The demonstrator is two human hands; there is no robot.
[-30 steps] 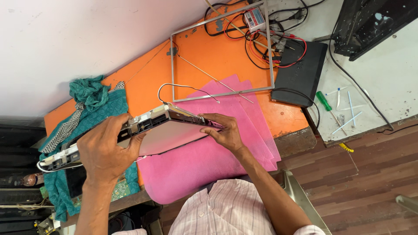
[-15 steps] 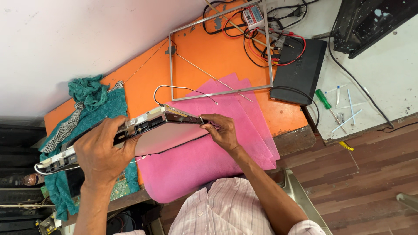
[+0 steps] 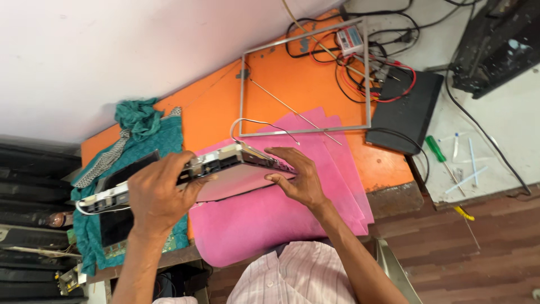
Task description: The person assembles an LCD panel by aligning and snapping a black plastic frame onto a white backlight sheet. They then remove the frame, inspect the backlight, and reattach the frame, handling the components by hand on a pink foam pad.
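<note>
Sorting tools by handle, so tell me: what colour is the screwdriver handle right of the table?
Green, on the screwdriver; the head view shows it.

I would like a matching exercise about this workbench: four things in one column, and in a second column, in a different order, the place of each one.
Things:
1. flat panel
2. green screwdriver
3. teal cloth
4. metal frame

Places:
A. on the white surface right of the orange table
B. at the table's left end
C. held above the pink sheets by the left hand and right hand
D. lying flat on the orange table, near the wires

Pairs: 1-C, 2-A, 3-B, 4-D
</note>
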